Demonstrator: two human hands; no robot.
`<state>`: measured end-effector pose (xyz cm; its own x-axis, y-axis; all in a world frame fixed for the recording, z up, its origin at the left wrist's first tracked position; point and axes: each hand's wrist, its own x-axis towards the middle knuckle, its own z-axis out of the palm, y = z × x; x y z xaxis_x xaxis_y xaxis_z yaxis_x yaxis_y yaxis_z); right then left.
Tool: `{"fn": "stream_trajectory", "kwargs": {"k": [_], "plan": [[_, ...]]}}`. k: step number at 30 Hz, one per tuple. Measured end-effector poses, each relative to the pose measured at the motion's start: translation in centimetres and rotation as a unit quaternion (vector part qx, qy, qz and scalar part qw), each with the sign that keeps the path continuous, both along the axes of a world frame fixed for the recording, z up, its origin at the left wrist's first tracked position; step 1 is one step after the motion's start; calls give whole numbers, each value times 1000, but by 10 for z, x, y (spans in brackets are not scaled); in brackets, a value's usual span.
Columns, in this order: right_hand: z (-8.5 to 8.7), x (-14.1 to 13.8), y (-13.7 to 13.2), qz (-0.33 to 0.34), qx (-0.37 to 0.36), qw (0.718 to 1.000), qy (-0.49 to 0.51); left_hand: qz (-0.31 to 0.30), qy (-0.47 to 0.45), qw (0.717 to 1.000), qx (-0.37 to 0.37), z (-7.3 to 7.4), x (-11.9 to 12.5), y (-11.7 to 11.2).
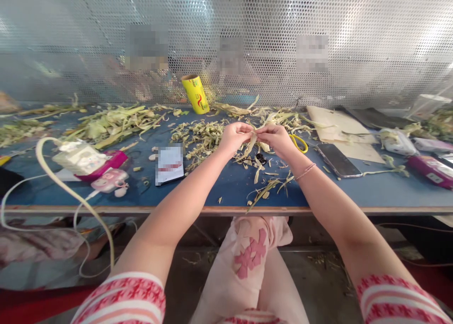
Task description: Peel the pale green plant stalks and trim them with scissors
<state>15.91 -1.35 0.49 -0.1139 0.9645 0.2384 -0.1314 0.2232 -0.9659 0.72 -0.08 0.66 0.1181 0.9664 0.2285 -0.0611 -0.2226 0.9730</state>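
Above the blue table, my left hand [236, 139] and my right hand [278, 140] are close together, fingertips nearly meeting. Both pinch a pale, dry plant strip [252, 144] that hangs down between them. Small curled plant pieces [207, 137] lie heaped just left of my left hand. Behind my right hand is a spread of long pale leaves [283, 120]. A yellow loop handle [300, 143] shows beside my right wrist; what it belongs to is hidden. Loose scraps [265, 191] lie below the hands.
A lit phone [170, 164], a dark phone [339, 159] and tan sheets [327, 123] lie on the table. A yellow tube [197, 96] leans against the perforated metal screen [262, 40]. Left are a leaf pile [116, 121], a cable [71, 189] and a pink-white device [110, 180].
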Motion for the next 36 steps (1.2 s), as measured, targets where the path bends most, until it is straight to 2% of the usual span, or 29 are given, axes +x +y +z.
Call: {"fn": "stream_trajectory", "kwargs": {"k": [6,9,12,18,26,31,36], "plan": [[6,-2,-4,-2,-19,1000,20,3,42,997,61,-2,-2,1],[6,-3,-4,-7,-17,1000,7,25,60,993,99,-2,-2,2],[4,-3,-3,-11,-14,1000,-10,18,67,991,115,-2,-2,3],[1,0,1,-16,11,1000,-11,-5,38,996,81,-4,-1,3],[-1,0,4,-50,92,991,-80,-54,-39,997,-44,0,2,-3],[1,0,3,-51,90,993,-64,-62,-38,997,-29,-1,-1,-1],[5,1,-1,-30,68,997,-37,-87,-5,996,32,-3,-6,3]]}}
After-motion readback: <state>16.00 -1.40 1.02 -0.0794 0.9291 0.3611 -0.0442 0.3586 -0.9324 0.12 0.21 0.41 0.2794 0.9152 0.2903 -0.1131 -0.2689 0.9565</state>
